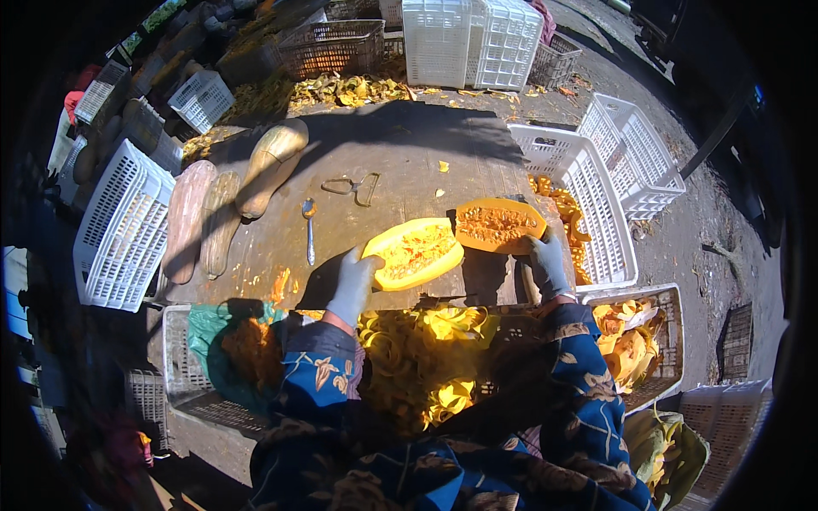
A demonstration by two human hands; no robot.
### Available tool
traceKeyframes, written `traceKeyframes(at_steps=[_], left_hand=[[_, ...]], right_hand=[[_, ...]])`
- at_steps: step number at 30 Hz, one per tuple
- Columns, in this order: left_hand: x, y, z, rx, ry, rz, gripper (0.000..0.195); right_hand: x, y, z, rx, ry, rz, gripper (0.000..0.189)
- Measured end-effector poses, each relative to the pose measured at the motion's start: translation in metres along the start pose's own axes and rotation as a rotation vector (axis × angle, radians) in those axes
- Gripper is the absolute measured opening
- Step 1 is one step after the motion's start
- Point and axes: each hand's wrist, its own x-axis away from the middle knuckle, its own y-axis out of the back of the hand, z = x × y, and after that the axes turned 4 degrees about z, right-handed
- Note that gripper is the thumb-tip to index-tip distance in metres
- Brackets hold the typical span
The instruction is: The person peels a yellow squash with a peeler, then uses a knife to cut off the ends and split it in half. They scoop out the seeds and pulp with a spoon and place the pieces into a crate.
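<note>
My left hand (353,284), in a pale glove, grips the near left end of a peeled squash half (418,254). Its cut face is turned up, showing seeds and stringy pulp in bright sun. In my right hand (549,263), also gloved, is the right end of a second squash half (500,225), its seeded face towards me. The two halves meet or nearly meet at their inner ends, above the wooden table (396,160). Left of them lie a metal spoon (309,230) and a Y-shaped peeler (354,187).
Unpeeled squashes (271,169) lie at the table's left, beside a white crate (128,230). Right of the table, a white crate (607,211) holds squash pieces. Below the near edge are yellow peelings (415,351) and a green bag (211,335) with orange pulp. White crates (473,45) stand beyond the table.
</note>
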Motion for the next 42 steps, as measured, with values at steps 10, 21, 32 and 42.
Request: traceKeyframes(at_steps=[10,21,32,42], left_hand=[[0.026,0.042,-0.004,0.121,-0.067,-0.061,0.045],[0.040,0.048,0.014,-0.045,-0.074,-0.104,0.049],[0.031,0.058,0.018,-0.454,-0.192,-0.064,0.050],[0.027,0.089,-0.009,-0.365,-0.025,-0.019,0.048]], right_hand=[[-0.015,0.007,-0.014,1.025,0.288,0.051,0.026],[-0.022,-0.198,0.006,0.816,0.613,0.577,0.020],[-0.048,-0.361,-0.011,1.179,0.596,1.052,0.020],[-0.007,-0.409,-0.025,1.195,1.016,1.121,0.019]])
